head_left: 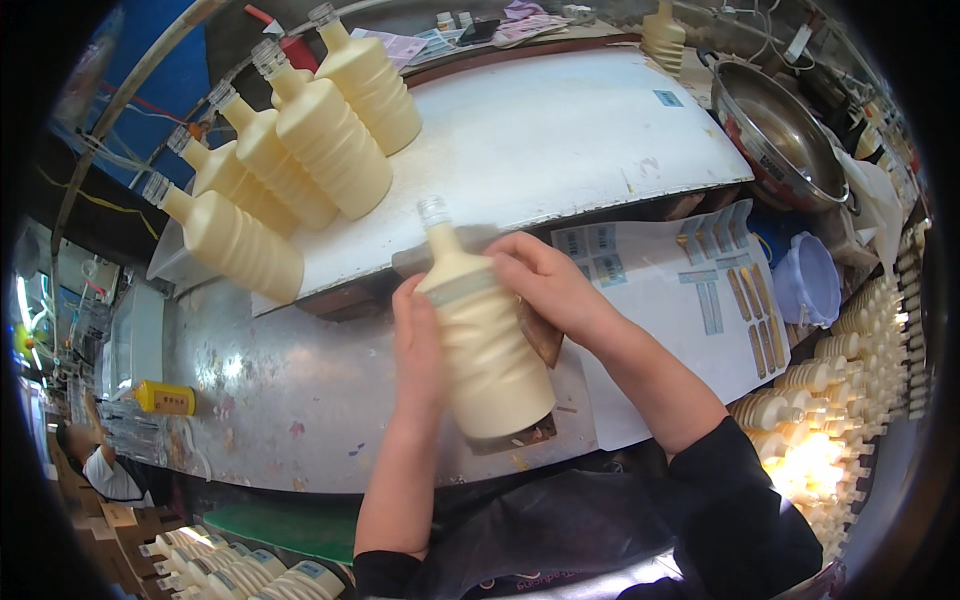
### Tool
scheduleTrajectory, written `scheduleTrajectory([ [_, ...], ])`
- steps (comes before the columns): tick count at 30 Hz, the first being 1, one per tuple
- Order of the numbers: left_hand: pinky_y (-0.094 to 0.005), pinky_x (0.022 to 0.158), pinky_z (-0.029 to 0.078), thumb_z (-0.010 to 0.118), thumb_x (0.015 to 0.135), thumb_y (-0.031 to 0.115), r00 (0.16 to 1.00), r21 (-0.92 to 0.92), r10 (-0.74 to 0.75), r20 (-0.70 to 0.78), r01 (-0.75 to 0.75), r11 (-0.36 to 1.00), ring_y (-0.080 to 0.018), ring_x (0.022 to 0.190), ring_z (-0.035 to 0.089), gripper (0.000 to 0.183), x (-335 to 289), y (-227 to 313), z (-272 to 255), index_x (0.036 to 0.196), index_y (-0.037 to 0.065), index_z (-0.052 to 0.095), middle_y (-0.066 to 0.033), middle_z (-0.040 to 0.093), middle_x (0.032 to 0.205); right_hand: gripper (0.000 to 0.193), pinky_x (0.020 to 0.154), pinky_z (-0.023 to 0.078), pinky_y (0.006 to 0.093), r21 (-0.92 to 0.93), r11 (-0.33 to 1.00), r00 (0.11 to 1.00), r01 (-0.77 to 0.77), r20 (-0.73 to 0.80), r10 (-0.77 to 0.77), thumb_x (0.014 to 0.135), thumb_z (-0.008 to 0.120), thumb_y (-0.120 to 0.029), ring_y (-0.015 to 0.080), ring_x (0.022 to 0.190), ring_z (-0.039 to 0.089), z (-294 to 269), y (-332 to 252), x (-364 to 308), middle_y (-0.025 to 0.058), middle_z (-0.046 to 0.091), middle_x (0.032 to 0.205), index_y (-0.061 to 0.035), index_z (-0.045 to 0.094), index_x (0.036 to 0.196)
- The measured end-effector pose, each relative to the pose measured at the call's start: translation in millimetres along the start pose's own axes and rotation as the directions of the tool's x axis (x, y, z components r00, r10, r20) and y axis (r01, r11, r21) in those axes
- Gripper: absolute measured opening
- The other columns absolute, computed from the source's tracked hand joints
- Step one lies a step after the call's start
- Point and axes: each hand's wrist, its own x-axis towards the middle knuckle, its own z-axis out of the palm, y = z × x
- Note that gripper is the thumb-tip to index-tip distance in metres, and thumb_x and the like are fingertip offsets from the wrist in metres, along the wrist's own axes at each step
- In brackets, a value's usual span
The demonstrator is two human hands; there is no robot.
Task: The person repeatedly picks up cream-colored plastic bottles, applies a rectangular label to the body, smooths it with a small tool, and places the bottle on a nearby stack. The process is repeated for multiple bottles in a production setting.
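A cream bottle (pixel 495 365) with a wavy, ridged body and a transparent threaded neck stands tilted between my hands above the grey metal table. Around its shoulder runs a pale grey-green strip (pixel 465 288). My left hand (pixel 415 335) is closed against the bottle's left side, slightly blurred. At the right shoulder, my right hand (pixel 545 280) presses its thumb and fingers on the bottle near the end of the strip. A brown block-like piece (pixel 541 335) shows behind the bottle, beneath my right hand; its kind is partly hidden.
Several similar bottles (pixel 335 140) stand on the raised white board (pixel 560 120). Right of my arms, a white sheet (pixel 640 370) carries blue labels (pixel 605 240) and gold strips (pixel 755 310). Beyond are a purple-blue bucket (pixel 808 280), a metal pan (pixel 780 130) and stacked bottles (pixel 850 350). A yellow container (pixel 165 398) sits left.
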Motion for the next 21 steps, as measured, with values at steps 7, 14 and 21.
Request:
scheduleTrajectory([
  [7, -0.0314, 0.092, 0.050, 0.056, 0.106, 0.036, 0.994, 0.029, -0.095, -0.059, 0.097, 0.995, -0.0154, 0.105, 0.059, 0.046, 6, 4, 4, 0.134, 0.001, 0.046, -0.0131, 0.062, 0.120, 0.044, 0.074, 0.053, 0.0348, -0.195, 0.977, 0.995, -0.091, -0.057, 0.081, 0.091, 0.072, -0.042, 0.0211, 0.078, 0.067, 7, -20, -6, 0.0116, 0.069, 0.085, -0.0040, 0.065, 0.113],
  [14, -0.0321, 0.092, 0.050, 0.057, 0.106, 0.036, 0.996, 0.054, -0.065, -0.065, 0.068, 0.996, -0.0164, 0.105, 0.059, 0.046, 7, 0, 4, 0.133, 0.001, 0.046, -0.0143, 0.062, 0.120, 0.044, 0.073, 0.053, 0.0344, -0.200, 0.976, 0.994, -0.083, -0.084, 0.068, 0.091, 0.072, -0.043, 0.0205, 0.078, 0.067, 8, -16, -6, 0.0110, 0.068, 0.085, -0.0052, 0.065, 0.113],
  [21, -0.0332, 0.097, 0.050, 0.041, 0.112, 0.036, 0.996, -0.071, -0.075, -0.047, 0.071, 0.995, -0.0173, 0.110, 0.059, 0.041, 7, -4, 0, 0.135, 0.002, 0.048, -0.0106, 0.061, 0.122, 0.031, 0.068, 0.046, 0.0233, -0.001, 0.998, 0.998, -0.063, 0.003, 0.064, 0.100, 0.065, -0.028, 0.0057, 0.076, 0.054, 1, -9, -2, -0.0008, 0.061, 0.085, -0.0025, 0.064, 0.117],
])
